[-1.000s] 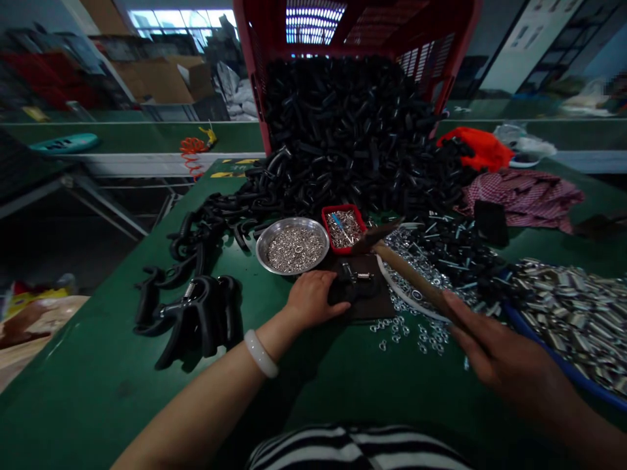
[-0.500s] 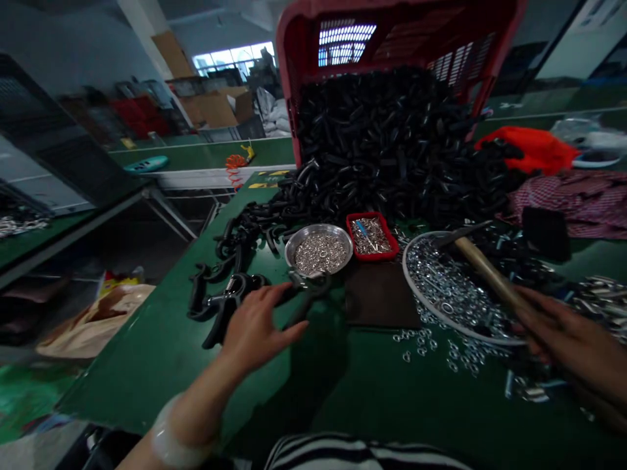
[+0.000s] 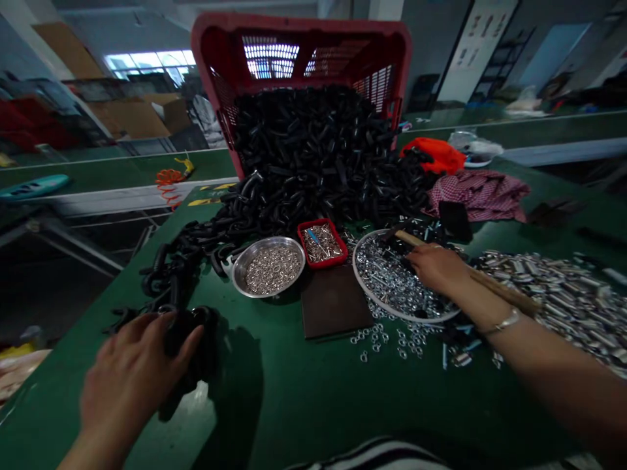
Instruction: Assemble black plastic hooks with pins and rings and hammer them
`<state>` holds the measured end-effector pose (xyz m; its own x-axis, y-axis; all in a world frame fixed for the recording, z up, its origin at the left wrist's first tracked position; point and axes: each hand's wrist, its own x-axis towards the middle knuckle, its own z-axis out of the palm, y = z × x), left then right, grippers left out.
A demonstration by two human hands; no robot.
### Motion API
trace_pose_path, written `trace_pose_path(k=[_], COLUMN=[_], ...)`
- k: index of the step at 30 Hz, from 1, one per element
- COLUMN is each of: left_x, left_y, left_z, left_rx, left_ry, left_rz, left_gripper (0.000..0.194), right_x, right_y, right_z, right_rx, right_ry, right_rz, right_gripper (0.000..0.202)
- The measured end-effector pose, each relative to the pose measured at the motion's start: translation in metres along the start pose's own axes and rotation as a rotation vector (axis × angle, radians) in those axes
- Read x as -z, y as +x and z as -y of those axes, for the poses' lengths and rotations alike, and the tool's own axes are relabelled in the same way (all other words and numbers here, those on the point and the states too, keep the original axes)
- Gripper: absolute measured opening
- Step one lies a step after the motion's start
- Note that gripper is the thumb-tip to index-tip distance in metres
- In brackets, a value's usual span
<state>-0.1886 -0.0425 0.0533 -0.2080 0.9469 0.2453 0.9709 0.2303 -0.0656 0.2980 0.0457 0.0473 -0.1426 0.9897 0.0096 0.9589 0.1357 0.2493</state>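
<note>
My left hand (image 3: pixel 132 372), slightly blurred, is curled round black plastic clamp parts (image 3: pixel 203 333) at the left of the green table; thumb and fingers lie on either side of them. My right hand (image 3: pixel 438 267) is closed over the wooden handle of a hammer (image 3: pixel 504 292). The hammer lies across a round white-rimmed tray (image 3: pixel 360 277) of small shiny metal pieces, its dark head at the far edge. Between the hands are a metal bowl (image 3: pixel 240 282) of tiny metal parts, a red tray (image 3: pixel 302 241) of pins with a blue-handled tool, and a dark square plate (image 3: pixel 336 303).
A tipped red crate (image 3: pixel 404 65) spills a large heap of black parts (image 3: pixel 318 156) across the back. Loose metal rings (image 3: pixel 401 343) lie before the round tray. Metal cylinders (image 3: pixel 563 294) are piled at right, near a checked cloth (image 3: pixel 484 196).
The view has turned right. My left hand has gone from spread fingers to curling round the black clamp parts. The hammer has lowered onto the tray, with my right hand further up its handle.
</note>
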Motion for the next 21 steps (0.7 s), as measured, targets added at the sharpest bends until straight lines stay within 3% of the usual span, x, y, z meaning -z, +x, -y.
trace_pose_path(k=[3,6,9,13,18,20,21], left_x=[0.006,-0.001,-0.01,-0.015,-0.017,-0.018,-0.019], left_y=[-0.003,-0.011,-0.015,-0.009,-0.005,-0.007,-0.009], left_z=[-0.063,-0.125,-0.173,-0.214,-0.247,-0.257,-0.26], left_rx=[-0.249,-0.476,-0.712,-0.879,-1.031,-1.085,-1.113], left_ry=[-0.138,-0.301,-0.41,-0.464,-0.508,-0.527,-0.54], left_rz=[0.077,0.314,0.432,0.45,0.439,0.441,0.442], left_gripper=[0.045,0.037,0.033,0.031,0.03,0.03,0.03], right_x=[-0.007,-0.013,-0.017,-0.026,-0.021,-0.008,-0.002], right_y=[0.019,0.024,0.017,0.011,0.002,-0.017,-0.03], right_z=[0.002,0.003,0.004,-0.007,-0.024,-0.025,-0.023], right_rx=[-0.032,-0.014,0.024,0.072,-0.053,0.043,0.15], right_ry=[-0.062,-0.078,-0.086,-0.074,0.125,0.257,0.322], right_rz=[0.164,0.168,0.157,0.068,-0.193,-0.13,-0.018], right_gripper=[0.029,0.031,0.038,0.051,0.039,0.027,0.022])
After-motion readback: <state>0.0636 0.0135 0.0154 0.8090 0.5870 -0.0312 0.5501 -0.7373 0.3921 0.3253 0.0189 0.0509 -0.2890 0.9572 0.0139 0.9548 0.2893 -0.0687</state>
